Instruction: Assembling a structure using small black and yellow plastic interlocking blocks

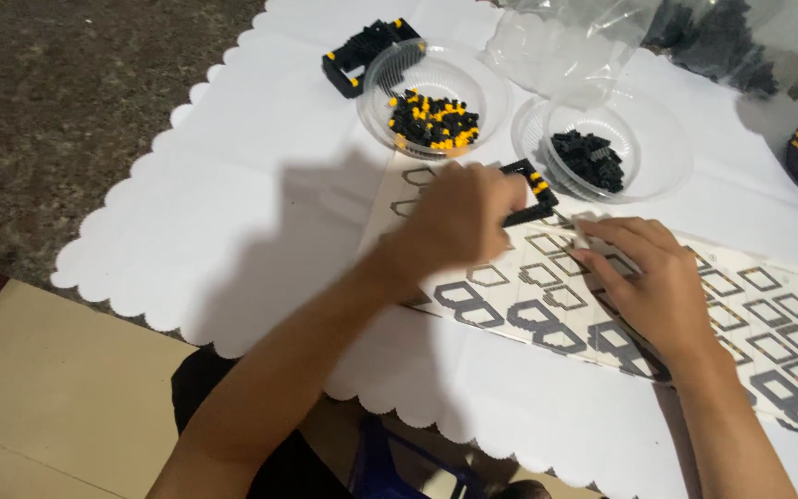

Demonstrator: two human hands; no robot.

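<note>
My left hand [459,217] grips a small black brick frame with yellow studs [533,189], held just above a printed instruction sheet [759,305]. My right hand [644,277] rests flat on that sheet to the right of the frame, its fingertips pointing toward it and nearly touching. Whether the right fingers pinch a small piece is too blurred to tell. The sheet shows rows of grey and black outline shapes.
Two clear plastic bowls stand behind the hands: one [376,111] with black and yellow bricks, one [671,171] with black bricks. A larger black brick assembly [362,55] sits at the back left. Clear plastic bags [556,42] lie at the back. A white scalloped cloth [260,194] covers the table.
</note>
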